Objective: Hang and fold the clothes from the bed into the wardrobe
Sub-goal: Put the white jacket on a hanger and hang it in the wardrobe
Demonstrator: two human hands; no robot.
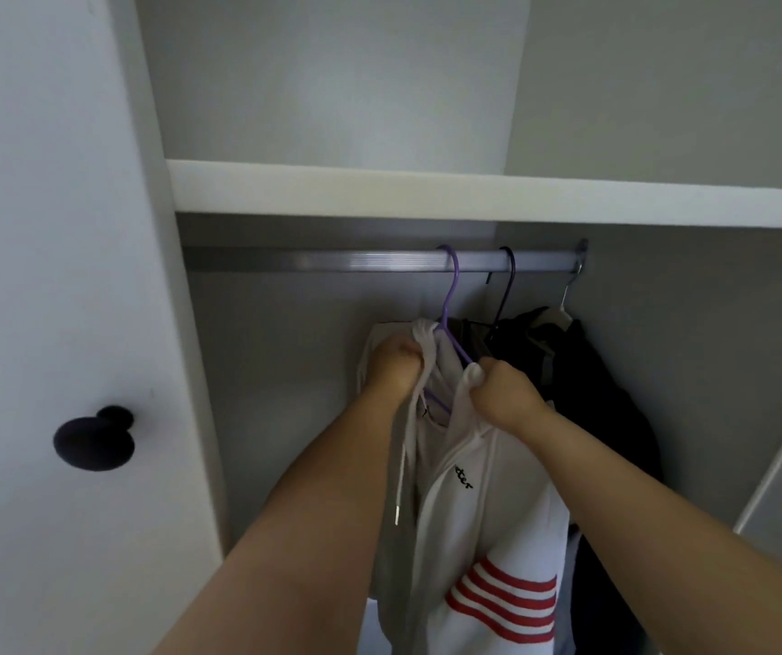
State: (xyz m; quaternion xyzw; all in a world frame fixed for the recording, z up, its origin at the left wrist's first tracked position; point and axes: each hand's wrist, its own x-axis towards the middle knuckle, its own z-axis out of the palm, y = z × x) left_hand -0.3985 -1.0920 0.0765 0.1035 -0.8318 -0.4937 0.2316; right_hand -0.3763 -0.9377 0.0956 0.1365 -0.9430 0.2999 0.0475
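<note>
A metal rail (332, 261) runs just under a white shelf (427, 191). 2 hangers hook over the rail's right end: a dark hanger (508, 286) and, right of it by the rail's bracket (582, 250), a pale hanger (555, 317) with a metal hook. Dark clothes (592, 380) hang below them. Left of the rail and lower stands a white door (49, 229) with 1 dark round knob (94, 442).

Extends both bare forearms forward and upward, converging from the lower frame edges. Grips one collar edge of the white hoodie (488, 512) in the left hand (391, 366), fingers curled tight. Grips the opposite collar edge in the right hand (507, 394), knuckles up, slightly lower.
</note>
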